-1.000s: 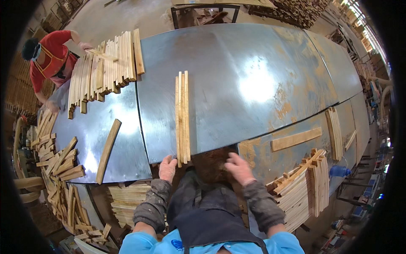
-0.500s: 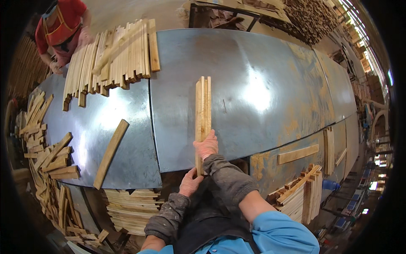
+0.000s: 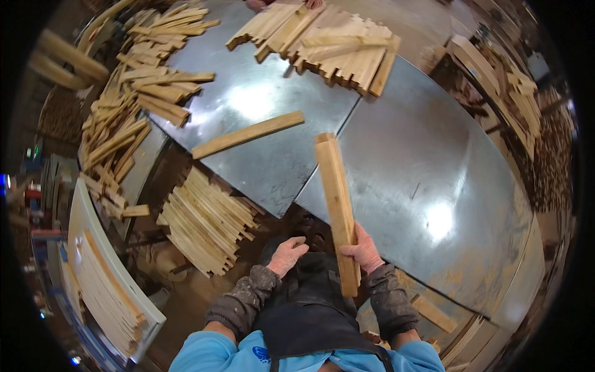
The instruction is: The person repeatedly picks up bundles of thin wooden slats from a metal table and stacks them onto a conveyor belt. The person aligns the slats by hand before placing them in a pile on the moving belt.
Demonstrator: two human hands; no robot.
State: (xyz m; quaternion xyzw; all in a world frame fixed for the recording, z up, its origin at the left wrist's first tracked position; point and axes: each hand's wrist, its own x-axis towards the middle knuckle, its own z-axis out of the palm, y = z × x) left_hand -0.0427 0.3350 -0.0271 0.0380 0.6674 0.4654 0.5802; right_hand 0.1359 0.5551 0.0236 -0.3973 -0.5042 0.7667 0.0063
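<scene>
My right hand [image 3: 364, 249] grips a small bundle of wooden slats [image 3: 335, 192] near its lower end. The bundle tilts, its far end above the metal table [image 3: 396, 155] and its near end in front of my apron. My left hand [image 3: 288, 255] is off the bundle, beside it in front of the apron. Its fingers are loosely bent and hold nothing. Both hands look gloved. A single slat [image 3: 248, 134] lies on the table ahead and to the left.
Another person's hand [image 3: 314, 4] touches a row of slats [image 3: 347, 53] at the far edge. Loose slats [image 3: 164, 93] are heaped at the left. Stacked slats [image 3: 207, 220] sit below the near table edge. A board [image 3: 434, 313] lies at lower right.
My view has swung left. My left hand has come off the slat bundle. My right hand still holds it, now tilted and drawn closer to me.
</scene>
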